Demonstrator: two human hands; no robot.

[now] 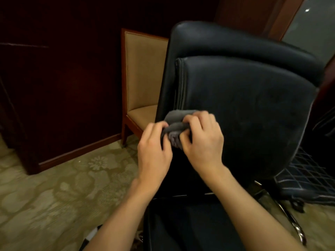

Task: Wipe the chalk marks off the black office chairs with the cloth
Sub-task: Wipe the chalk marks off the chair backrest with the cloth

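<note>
While the black office chair (241, 105) is filling the middle and right of the scene with its leather backrest tilted toward the viewer, both bare hands are meeting in front of its lower left part. The left hand (154, 151) is gripping the near, left end of a grey cloth (175, 124), its fingers curled round the bunched fabric. The right hand (203, 140) is gripping the right end of the same cloth, its fingers curled tightly over the top of the folds and its thumb tucked under them. The cloth is lying crumpled between the two hands, just beside the stitched left edge of the backrest; whether it is touching the leather cannot be told. Faint pale smudges are showing across the middle of the backrest, too blurred to read clearly. The chair's seat (190, 225) is sitting near the bottom of the scene, between the two forearms.

Far to the left, a wooden chair with tan upholstery (141, 73) is standing against a dark wood wall (63, 78). A patterned beige carpet (54, 187) is covering the floor on the near left. To the right of the office chair, a dark wire-mesh basket (306, 176) is resting low, near a chrome leg of the chair base (295, 227).
</note>
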